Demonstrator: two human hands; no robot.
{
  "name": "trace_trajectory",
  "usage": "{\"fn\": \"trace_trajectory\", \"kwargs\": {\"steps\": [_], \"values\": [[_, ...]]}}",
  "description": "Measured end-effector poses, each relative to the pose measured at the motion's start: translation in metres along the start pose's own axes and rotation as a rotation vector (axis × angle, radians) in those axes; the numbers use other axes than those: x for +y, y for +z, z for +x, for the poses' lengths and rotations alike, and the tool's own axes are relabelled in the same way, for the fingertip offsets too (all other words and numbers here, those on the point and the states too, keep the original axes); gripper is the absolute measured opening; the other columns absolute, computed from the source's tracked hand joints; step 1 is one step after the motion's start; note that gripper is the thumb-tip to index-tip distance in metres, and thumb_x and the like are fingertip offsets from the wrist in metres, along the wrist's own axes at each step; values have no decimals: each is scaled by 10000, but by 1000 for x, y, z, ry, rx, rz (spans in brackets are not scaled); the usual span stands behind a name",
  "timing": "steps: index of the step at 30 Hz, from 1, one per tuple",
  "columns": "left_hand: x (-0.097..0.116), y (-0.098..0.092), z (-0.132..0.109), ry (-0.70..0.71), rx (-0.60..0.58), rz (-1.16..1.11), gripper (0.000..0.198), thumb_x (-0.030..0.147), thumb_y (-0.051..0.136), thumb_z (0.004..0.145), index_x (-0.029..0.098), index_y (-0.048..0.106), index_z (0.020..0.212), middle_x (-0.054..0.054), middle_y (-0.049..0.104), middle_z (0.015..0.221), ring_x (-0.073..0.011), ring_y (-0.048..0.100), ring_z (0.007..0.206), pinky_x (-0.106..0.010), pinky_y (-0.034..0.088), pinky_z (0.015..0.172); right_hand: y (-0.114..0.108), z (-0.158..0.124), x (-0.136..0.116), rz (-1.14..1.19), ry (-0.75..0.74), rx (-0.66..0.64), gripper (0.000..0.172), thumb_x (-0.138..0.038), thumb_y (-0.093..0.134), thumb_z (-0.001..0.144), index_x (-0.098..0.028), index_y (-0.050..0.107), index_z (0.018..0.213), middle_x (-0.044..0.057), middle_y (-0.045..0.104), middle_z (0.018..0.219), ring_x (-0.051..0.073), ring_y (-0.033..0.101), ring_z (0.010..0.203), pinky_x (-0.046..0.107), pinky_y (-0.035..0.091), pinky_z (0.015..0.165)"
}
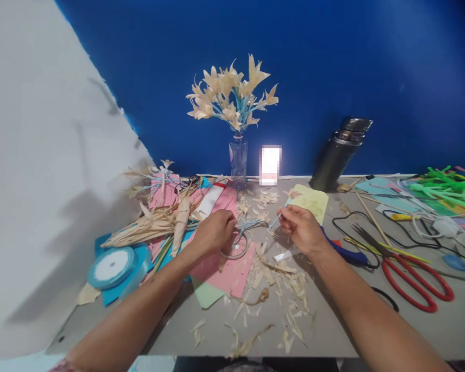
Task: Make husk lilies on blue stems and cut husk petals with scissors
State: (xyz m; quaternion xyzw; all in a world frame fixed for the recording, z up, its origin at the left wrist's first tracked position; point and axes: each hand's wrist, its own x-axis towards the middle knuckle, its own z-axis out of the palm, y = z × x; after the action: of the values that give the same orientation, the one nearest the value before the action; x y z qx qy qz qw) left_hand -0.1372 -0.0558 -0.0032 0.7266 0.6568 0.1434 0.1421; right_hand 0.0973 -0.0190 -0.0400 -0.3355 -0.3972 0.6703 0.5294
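Note:
My left hand (214, 232) is closed around the handle of a small pair of scissors (245, 233), whose blades point right toward a thin light-blue stick (276, 219). My right hand (301, 226) pinches that stick, which carries a small straw-coloured piece at its far tip. Both hands hover over pink paper (232, 271) and a scatter of pale husk trimmings (282, 281) on the grey table (333, 320).
A glass vase of husk flowers (237, 155) stands at the back by a dark flask (339, 155). Blue ribbon spool (112, 266) and a husk pile (158, 219) lie left. Large red scissors (414, 279), cables and green pipe cleaners (445, 188) lie right.

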Motion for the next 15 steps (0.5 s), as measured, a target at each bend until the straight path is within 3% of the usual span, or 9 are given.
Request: {"fn": "trace_trajectory", "kwargs": {"steps": [3, 7, 13, 15], "values": [[1, 11, -1, -13, -17, 50, 199, 287, 507, 870, 190, 679, 845, -77, 696, 939, -212, 633, 847, -297, 386, 675, 0, 0, 0, -6, -9, -1, 334, -396, 904, 614, -135, 710, 688, -11, 501, 575, 73, 362, 500, 181, 248, 423], [-3, 20, 1, 36, 13, 62, 207, 264, 503, 863, 197, 693, 815, -71, 678, 935, -210, 627, 866, -296, 396, 685, 0, 1, 0, -3, -18, 2, 328, -390, 906, 612, -139, 707, 684, -10, 515, 583, 69, 355, 494, 183, 260, 423], [-11, 25, 5, -6, 225, -188, 200, 240, 518, 847, 190, 683, 745, -46, 684, 812, -189, 623, 788, -299, 432, 726, 1, 1, -2, -20, -31, -9, 350, -422, 903, 613, -146, 696, 671, -13, 511, 576, 69, 356, 493, 181, 256, 418], [-13, 27, 6, -29, 236, -315, 180, 236, 529, 833, 187, 674, 738, -34, 686, 776, -181, 628, 749, -293, 442, 708, 2, 1, -2, -23, -26, -1, 353, -423, 905, 604, -148, 695, 668, -12, 509, 578, 72, 353, 492, 187, 250, 414]]}}
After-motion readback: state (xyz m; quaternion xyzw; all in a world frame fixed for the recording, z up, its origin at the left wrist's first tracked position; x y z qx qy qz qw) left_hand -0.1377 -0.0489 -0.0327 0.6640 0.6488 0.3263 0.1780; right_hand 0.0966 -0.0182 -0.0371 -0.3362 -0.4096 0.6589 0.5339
